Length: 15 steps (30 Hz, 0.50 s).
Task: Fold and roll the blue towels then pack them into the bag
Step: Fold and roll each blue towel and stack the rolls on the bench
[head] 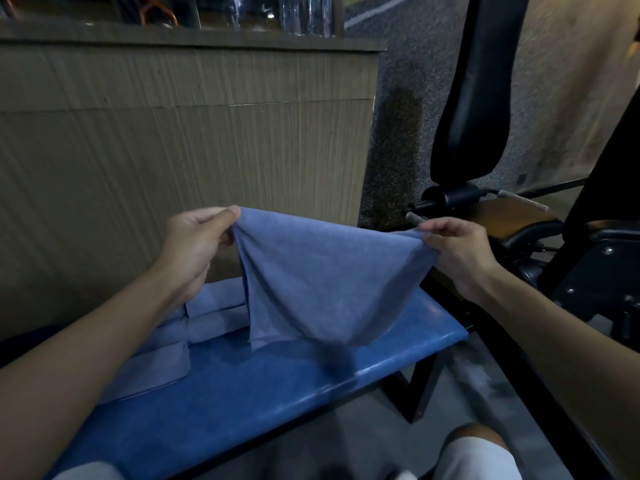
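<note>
We pinch a blue towel [325,282] by its top corners, left hand [194,244] and right hand [460,251] apart. It sags above the blue bench [277,393], beside more towels [180,327].

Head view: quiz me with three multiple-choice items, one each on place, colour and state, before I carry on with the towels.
1. Where do the folded towels lie?
A) on the bench, by the left forearm
B) inside a bag
C) on a shelf

2. What colour is the bench pad?
A) black
B) red
C) blue

3. How is the held towel?
A) rolled tight
B) hanging loose in the air
C) lying flat on the bench

Answers:
1 A: the pile sits on the pad's left part.
2 C: the pad is glossy blue.
3 B: the left hand and the right hand each pinch an upper corner, and the cloth sags between them.
</note>
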### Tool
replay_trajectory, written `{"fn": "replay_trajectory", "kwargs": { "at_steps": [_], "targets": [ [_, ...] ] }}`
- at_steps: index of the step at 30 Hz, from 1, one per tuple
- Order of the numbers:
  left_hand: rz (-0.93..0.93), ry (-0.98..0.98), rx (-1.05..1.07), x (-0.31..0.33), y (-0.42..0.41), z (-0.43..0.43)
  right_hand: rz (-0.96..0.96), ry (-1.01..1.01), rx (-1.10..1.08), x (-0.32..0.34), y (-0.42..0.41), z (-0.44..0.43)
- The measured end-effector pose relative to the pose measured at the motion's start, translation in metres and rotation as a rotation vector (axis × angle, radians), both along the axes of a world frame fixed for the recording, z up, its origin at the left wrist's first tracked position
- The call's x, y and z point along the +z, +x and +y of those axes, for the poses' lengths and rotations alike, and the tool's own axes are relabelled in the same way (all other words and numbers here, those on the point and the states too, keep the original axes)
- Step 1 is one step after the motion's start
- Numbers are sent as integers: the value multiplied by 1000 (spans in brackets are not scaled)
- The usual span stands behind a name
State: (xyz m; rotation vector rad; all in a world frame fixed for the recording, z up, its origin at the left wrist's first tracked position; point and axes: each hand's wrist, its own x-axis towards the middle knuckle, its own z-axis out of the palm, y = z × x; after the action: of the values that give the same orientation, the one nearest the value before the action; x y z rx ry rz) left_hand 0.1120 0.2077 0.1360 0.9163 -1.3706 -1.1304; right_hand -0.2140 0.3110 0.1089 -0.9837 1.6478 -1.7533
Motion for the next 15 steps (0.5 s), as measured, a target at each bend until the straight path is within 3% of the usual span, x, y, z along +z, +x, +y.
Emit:
{"fn": "replay_trajectory", "kwargs": {
  "at_steps": [7, 12, 15],
  "targets": [
    [-17, -46, 20, 3, -4, 2, -96, -40, 29, 13, -10, 1],
    [-24, -73, 55, 7, 0, 5, 210, 16, 27, 9, -14, 8],
    [24, -18, 29, 8, -2, 9, 256, 16, -7, 9, -14, 9]
  ]
}}
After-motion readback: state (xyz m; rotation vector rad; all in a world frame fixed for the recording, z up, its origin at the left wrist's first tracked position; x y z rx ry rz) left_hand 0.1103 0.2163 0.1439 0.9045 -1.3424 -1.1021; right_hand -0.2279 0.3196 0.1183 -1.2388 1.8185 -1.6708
